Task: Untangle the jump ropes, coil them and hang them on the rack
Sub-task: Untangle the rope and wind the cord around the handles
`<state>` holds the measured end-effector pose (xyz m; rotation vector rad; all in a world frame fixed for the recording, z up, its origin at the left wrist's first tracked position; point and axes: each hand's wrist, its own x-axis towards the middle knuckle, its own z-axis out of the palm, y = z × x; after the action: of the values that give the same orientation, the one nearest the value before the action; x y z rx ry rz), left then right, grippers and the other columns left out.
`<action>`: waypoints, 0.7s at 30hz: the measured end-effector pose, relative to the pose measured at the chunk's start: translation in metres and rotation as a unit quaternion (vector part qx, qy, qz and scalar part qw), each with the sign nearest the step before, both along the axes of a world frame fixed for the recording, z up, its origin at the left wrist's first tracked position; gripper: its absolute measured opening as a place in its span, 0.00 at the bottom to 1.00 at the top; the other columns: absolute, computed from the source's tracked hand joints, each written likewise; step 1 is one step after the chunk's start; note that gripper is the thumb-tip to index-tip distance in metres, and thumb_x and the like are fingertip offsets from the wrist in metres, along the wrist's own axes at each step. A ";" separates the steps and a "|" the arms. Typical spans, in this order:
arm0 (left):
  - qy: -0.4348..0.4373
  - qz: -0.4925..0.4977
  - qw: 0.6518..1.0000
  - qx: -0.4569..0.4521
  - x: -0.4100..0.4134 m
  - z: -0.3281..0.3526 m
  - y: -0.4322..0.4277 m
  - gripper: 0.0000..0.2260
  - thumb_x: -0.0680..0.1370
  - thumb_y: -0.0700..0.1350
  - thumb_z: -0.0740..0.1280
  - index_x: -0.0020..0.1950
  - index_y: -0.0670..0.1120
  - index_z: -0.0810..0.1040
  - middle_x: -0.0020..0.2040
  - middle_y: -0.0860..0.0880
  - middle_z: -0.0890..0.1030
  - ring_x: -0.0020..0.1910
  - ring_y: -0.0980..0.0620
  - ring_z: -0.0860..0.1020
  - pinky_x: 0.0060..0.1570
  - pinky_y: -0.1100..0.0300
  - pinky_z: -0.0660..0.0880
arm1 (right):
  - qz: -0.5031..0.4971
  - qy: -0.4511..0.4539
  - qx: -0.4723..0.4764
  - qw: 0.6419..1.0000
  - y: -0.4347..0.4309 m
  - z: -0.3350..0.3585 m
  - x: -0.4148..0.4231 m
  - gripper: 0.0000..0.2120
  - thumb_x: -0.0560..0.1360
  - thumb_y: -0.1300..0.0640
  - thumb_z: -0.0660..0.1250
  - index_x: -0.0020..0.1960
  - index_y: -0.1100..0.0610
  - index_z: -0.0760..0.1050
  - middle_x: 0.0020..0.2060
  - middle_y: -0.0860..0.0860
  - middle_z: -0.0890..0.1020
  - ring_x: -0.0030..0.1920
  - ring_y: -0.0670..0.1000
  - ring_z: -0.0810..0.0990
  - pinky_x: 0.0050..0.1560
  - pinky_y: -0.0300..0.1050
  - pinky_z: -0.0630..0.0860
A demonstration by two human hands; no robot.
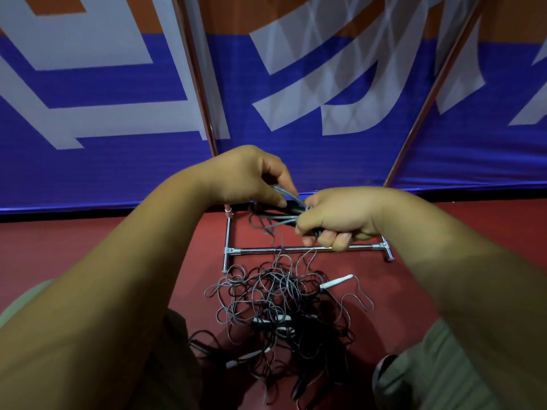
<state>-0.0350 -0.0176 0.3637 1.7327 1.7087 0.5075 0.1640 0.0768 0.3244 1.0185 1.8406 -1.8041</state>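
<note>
- Head view: I see both hands raised in front of the metal rack (227,232), above the red floor (118,247).
- The left hand (251,176) grasps a small bundle (291,202) of grey and black rope loops; thumb and fingers are curled on it from above.
- The right hand (337,214) is clenched around the other side of the same bundle, and its fingers wrap the strands from below.
- The two hands are very near each other, and the bundle runs between them.
- Some strands hang down from the bundle, pass in front of the low crossbar (260,250) of the rack and reach the pile below.
- The other jump ropes (281,315) lie as a tangled pile on the floor, just in front of the rack base.
- In this pile I see a white handle (336,282) at the right edge and a second white handle (245,357) at the lower left; grey and black cords cross many times.
- Behind the rack stands a blue, orange and white banner (355,161).
</note>
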 end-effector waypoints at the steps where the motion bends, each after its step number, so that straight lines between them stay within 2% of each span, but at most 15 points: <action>1: 0.011 0.003 1.000 -0.009 0.000 0.001 -0.001 0.11 0.76 0.43 0.78 0.54 0.57 0.88 0.51 0.59 0.85 0.49 0.57 0.84 0.52 0.62 0.79 | -0.018 0.006 0.009 1.000 0.003 -0.003 -0.001 0.06 0.80 0.66 0.65 0.52 0.59 0.68 0.36 0.56 0.79 0.27 0.46 0.61 0.22 0.34 0.58; 5: 0.052 0.007 0.999 -0.004 0.000 0.001 -0.003 0.13 0.78 0.44 0.77 0.60 0.59 0.86 0.50 0.62 0.85 0.48 0.63 0.83 0.47 0.70 0.76 | -0.083 0.033 0.047 0.995 0.011 -0.010 -0.005 0.07 0.80 0.66 0.63 0.53 0.56 0.67 0.34 0.55 0.74 0.26 0.47 0.62 0.24 0.35 0.57; 7: 0.085 0.047 0.995 0.008 0.001 -0.003 -0.002 0.10 0.77 0.46 0.78 0.56 0.58 0.86 0.45 0.60 0.86 0.44 0.63 0.83 0.45 0.67 0.79 | -0.127 0.059 0.071 0.988 0.015 -0.012 -0.009 0.06 0.80 0.66 0.62 0.54 0.57 0.68 0.34 0.55 0.74 0.25 0.47 0.63 0.24 0.36 0.59; 9: 0.114 0.098 0.989 0.011 0.003 -0.010 0.001 0.05 0.75 0.50 0.79 0.47 0.54 0.85 0.38 0.57 0.86 0.37 0.62 0.83 0.39 0.64 0.78 | -0.163 0.092 0.096 0.978 0.016 -0.011 -0.014 0.04 0.81 0.65 0.63 0.53 0.58 0.69 0.34 0.56 0.73 0.24 0.47 0.63 0.23 0.38 0.60; 11: 0.147 0.119 0.982 0.012 0.008 -0.019 0.004 0.10 0.77 0.52 0.77 0.41 0.50 0.82 0.31 0.54 0.84 0.30 0.62 0.81 0.32 0.70 0.72 | -0.186 0.133 0.083 0.970 0.013 -0.008 -0.018 0.04 0.81 0.64 0.65 0.54 0.59 0.70 0.34 0.55 0.73 0.24 0.46 0.62 0.23 0.38 0.59; 12: 0.142 0.128 0.981 0.006 0.011 -0.022 0.005 0.12 0.79 0.52 0.75 0.40 0.47 0.81 0.30 0.52 0.83 0.28 0.61 0.81 0.31 0.69 0.73 | -0.194 0.155 0.068 0.966 0.011 -0.006 -0.019 0.05 0.82 0.62 0.68 0.55 0.59 0.72 0.34 0.54 0.72 0.25 0.46 0.61 0.23 0.38 0.58; 13: 0.111 0.144 0.983 -0.007 0.015 -0.023 0.004 0.13 0.82 0.52 0.71 0.42 0.44 0.81 0.30 0.50 0.84 0.29 0.58 0.83 0.33 0.65 0.78 | -0.198 0.175 0.057 0.963 0.010 -0.003 -0.020 0.08 0.82 0.58 0.71 0.56 0.58 0.73 0.34 0.52 0.72 0.26 0.45 0.61 0.23 0.38 0.58; 15: 0.005 0.193 0.980 -0.040 0.024 -0.024 0.003 0.17 0.85 0.52 0.66 0.48 0.39 0.80 0.34 0.42 0.86 0.32 0.46 0.86 0.37 0.51 0.85 | -0.220 0.201 0.046 0.953 0.007 0.003 -0.022 0.17 0.80 0.43 0.74 0.55 0.57 0.76 0.34 0.50 0.72 0.27 0.45 0.60 0.23 0.38 0.57; 17: -0.091 0.232 0.968 -0.037 0.028 -0.023 0.003 0.18 0.85 0.52 0.66 0.51 0.36 0.80 0.38 0.38 0.86 0.36 0.40 0.87 0.38 0.46 0.86 | -0.270 0.207 0.031 0.940 0.008 0.007 -0.024 0.27 0.79 0.31 0.69 0.55 0.56 0.77 0.34 0.50 0.73 0.27 0.45 0.60 0.24 0.38 0.56; 19: -0.192 0.247 0.950 -0.026 0.028 -0.021 0.005 0.14 0.85 0.48 0.68 0.54 0.35 0.80 0.44 0.36 0.86 0.43 0.40 0.88 0.43 0.46 0.85 | -0.313 0.210 0.009 0.926 0.013 0.008 -0.025 0.30 0.79 0.29 0.64 0.55 0.57 0.77 0.33 0.51 0.74 0.26 0.46 0.60 0.24 0.39 0.55; 21: -0.299 0.233 0.925 -0.021 0.024 -0.021 0.005 0.07 0.84 0.41 0.68 0.55 0.38 0.81 0.47 0.39 0.86 0.51 0.42 0.88 0.50 0.50 0.86 | -0.343 0.217 -0.018 0.914 0.017 0.009 -0.024 0.28 0.81 0.32 0.64 0.56 0.58 0.78 0.32 0.51 0.74 0.25 0.45 0.60 0.22 0.38 0.55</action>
<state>-0.0105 -0.0123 0.3431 0.9696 1.6317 1.0756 0.1404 0.0935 0.3335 1.4741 1.7941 -2.6396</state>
